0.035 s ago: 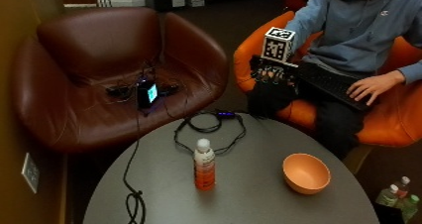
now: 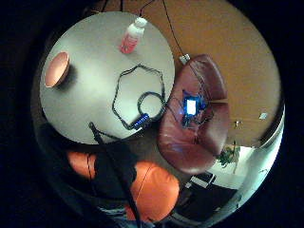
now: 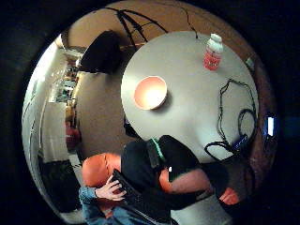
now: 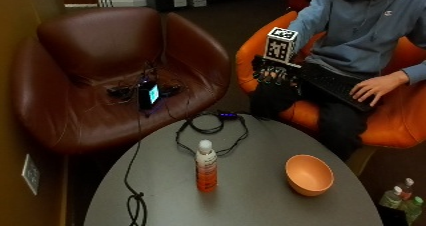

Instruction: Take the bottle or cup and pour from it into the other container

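Note:
A clear bottle with orange liquid and a white cap stands upright on the round grey table, near its middle. To its right on the same table sits an orange bowl, which looks empty. My gloved right hand hangs in the air beyond the table's far edge, in front of the seated person, fingers relaxed and pointing down, holding nothing. It is well away from both objects. The palm views show the bottle and the bowl from a distance.
A black cable loops across the far side of the table and runs down its left edge. A brown leather chair with a lit device stands behind. The person's bare hand rests on a black keyboard on their lap. Small bottles stand on the floor.

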Tool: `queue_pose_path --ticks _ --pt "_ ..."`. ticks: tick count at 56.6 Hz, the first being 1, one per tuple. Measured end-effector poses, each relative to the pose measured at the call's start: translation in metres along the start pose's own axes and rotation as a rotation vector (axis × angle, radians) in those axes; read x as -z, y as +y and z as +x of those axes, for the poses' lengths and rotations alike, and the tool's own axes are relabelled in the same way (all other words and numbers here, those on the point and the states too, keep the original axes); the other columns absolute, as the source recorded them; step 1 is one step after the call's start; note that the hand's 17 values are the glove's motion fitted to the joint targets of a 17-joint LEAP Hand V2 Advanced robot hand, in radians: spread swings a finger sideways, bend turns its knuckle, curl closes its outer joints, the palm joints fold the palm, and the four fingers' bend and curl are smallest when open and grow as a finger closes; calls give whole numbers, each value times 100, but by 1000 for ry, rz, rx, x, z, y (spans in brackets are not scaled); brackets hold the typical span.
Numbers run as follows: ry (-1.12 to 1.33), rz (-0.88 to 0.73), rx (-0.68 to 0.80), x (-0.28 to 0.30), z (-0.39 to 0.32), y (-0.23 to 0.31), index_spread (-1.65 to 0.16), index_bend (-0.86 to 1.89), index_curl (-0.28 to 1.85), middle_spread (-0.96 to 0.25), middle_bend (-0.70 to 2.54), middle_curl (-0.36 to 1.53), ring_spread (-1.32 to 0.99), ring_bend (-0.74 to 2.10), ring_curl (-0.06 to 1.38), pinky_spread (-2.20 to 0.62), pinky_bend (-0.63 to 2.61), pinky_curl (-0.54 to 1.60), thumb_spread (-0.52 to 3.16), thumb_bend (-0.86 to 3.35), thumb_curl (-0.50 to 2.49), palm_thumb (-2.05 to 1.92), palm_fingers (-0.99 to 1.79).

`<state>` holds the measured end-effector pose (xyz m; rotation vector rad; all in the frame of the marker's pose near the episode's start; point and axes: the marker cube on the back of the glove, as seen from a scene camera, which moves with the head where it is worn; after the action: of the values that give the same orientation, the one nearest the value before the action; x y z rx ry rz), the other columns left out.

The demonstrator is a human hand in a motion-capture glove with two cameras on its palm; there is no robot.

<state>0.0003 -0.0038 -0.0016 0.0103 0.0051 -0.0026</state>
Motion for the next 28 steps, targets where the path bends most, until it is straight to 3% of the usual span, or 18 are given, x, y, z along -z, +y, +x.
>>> queue_pose_path --ticks 10,28 --pt "4 5 -17 3 5 -2 -36 15 11 -6 18 11 -4 32 12 20 43 19 81 12 16 40 1" --pt "-4 20 -36 4 24 2 -40 15 18 -7 18 20 -4 35 18 23 44 26 97 0 25 46 -2"
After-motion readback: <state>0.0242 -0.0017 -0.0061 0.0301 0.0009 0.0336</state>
